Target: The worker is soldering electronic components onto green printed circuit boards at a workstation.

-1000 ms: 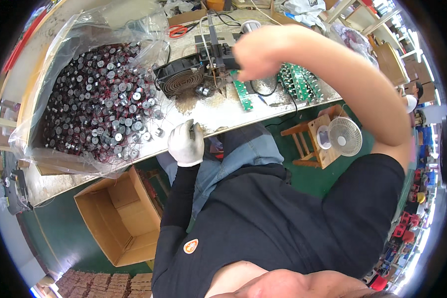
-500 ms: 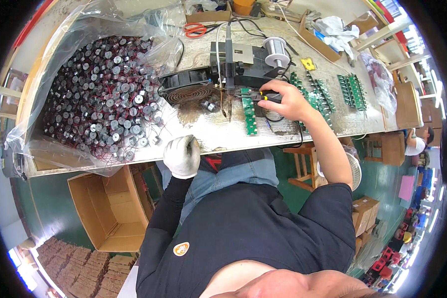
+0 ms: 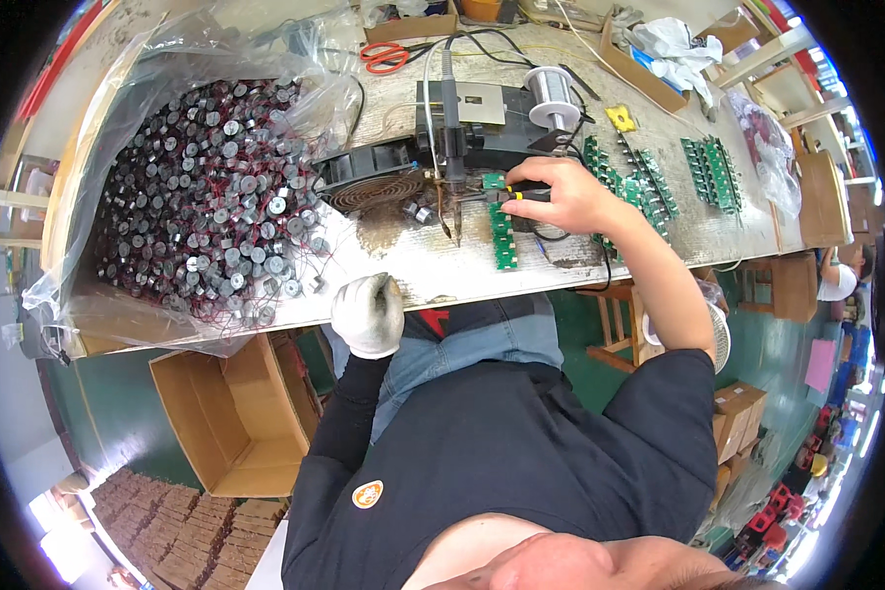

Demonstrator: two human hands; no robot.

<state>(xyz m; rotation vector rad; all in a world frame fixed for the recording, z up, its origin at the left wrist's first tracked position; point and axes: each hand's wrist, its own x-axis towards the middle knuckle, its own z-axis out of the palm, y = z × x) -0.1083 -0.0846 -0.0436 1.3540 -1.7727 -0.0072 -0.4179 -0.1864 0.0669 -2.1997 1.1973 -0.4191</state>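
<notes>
My right hand (image 3: 572, 195) is closed around pliers (image 3: 529, 193) with black and yellow handles. Their jaws lie across the upper part of a strip of green circuit boards (image 3: 503, 241), close to an upright soldering iron (image 3: 451, 113). In a white glove, my left hand (image 3: 368, 317) is closed at the table's front edge; whatever its fingers hold, if anything, is hidden. Several small round motors (image 3: 421, 212) lie left of the iron. A black fan with a round grille (image 3: 379, 191) sits beside them.
Many small motors with red wires (image 3: 211, 197) fill a plastic-lined box at the left. A solder wire spool (image 3: 552, 95) stands behind my right hand. More green boards (image 3: 649, 187) lie to the right. Red-handled scissors (image 3: 383, 57) rest at the back. An open carton (image 3: 231, 418) stands below the table.
The whole view has shifted slightly. Both hands keep nearly the same places on the table, with the right one still holding the pliers at the green strip.
</notes>
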